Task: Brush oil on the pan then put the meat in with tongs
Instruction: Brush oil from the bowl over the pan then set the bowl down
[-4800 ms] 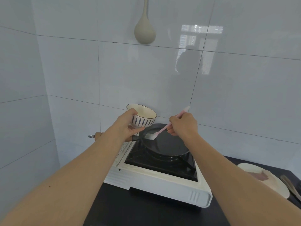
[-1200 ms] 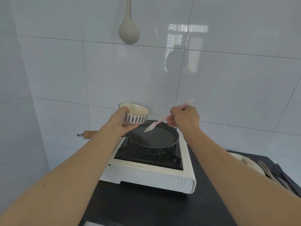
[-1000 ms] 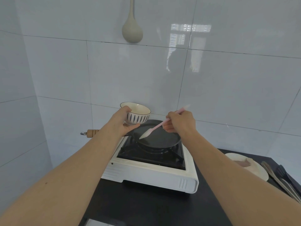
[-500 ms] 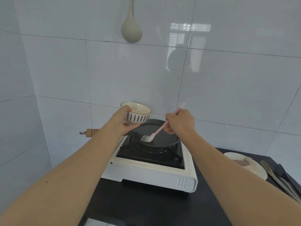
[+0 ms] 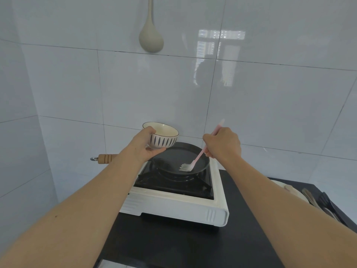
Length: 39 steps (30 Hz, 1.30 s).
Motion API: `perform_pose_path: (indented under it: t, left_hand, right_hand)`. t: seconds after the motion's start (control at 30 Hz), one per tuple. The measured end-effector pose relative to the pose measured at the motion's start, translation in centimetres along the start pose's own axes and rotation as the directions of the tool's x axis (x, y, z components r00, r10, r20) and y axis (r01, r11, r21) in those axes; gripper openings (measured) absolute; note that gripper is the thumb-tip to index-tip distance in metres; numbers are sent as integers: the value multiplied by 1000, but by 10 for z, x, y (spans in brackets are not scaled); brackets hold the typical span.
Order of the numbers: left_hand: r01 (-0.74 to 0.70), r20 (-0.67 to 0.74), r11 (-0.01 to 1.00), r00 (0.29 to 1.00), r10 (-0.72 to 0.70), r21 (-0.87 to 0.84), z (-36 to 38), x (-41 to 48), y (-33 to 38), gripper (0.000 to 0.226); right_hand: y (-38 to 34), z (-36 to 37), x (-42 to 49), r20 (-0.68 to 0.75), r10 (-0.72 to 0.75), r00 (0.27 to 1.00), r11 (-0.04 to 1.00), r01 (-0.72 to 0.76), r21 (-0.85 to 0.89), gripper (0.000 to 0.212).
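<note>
A dark round pan [image 5: 173,156] sits on the white portable gas stove [image 5: 173,206], its wooden handle [image 5: 105,158] pointing left. My left hand [image 5: 144,147] holds a white bowl with dark stripes [image 5: 162,138] above the pan's left rim. My right hand [image 5: 223,144] grips a pink brush [image 5: 197,158], whose pale bristles touch the pan's front right part. At the right edge a white plate [image 5: 295,193] with a bit of meat is mostly hidden behind my right forearm, and the tongs [image 5: 314,200] lie beside it.
The stove stands on a black counter [image 5: 173,244] against white tiled walls. A beige ladle [image 5: 150,35] hangs on the back wall above the stove. A dark spatula [image 5: 328,202] lies with the tongs at the counter's right end.
The brush has swept from the pan's left side to its front right part. The bowl in my left hand has stayed in place.
</note>
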<state>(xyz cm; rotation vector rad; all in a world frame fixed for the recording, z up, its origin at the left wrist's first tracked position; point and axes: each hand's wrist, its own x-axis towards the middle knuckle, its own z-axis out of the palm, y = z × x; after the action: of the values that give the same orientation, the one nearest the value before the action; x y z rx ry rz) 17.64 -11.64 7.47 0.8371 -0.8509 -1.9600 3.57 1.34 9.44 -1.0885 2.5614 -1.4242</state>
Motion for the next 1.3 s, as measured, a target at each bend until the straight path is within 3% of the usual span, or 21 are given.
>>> perform_pose_path:
  t: [0.37, 0.7, 0.93, 1.3]
  left_hand:
    - [4, 0, 1000, 1000, -4, 14, 5, -4, -2, 59]
    - [27, 22, 999, 999, -27, 22, 14, -12, -10, 57]
    - [72, 80, 997, 994, -72, 13, 35, -24, -25, 51]
    - [209, 190, 974, 956, -222, 82, 109, -55, -93, 35]
  right_hand:
    - [4, -15, -3, -100, -79, 992, 991, 68, -112, 9]
    - [-14, -35, 1, -373, -62, 926, 983, 122, 140, 20]
    - [-18, -47, -3, -332, -64, 941, 940, 169, 298, 18]
    - [28, -91, -7, -381, -13, 924, 957, 121, 262, 21]
